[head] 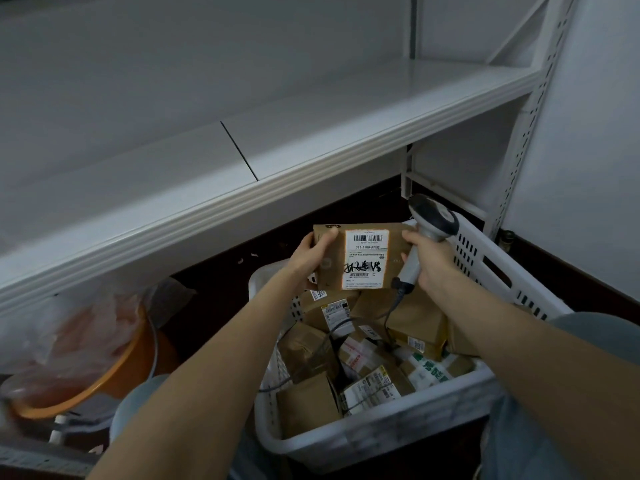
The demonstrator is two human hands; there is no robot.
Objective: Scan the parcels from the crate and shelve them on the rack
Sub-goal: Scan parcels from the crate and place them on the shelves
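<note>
My left hand (311,258) grips the left edge of a brown cardboard parcel (363,259) with a white barcode label, held above the crate. My right hand (431,259) grips the handle of a grey barcode scanner (427,230); its index finger touches the parcel's right edge. The scanner's cable hangs down into the white plastic crate (381,441), which holds several brown and labelled parcels (374,362). The white rack shelf (311,133) runs across above the crate and bears nothing.
An orange basin (114,372) with a clear plastic bag (69,337) over it sits on the floor to the left of the crate. The rack's perforated upright (530,119) stands at right beside a white wall. The floor is dark.
</note>
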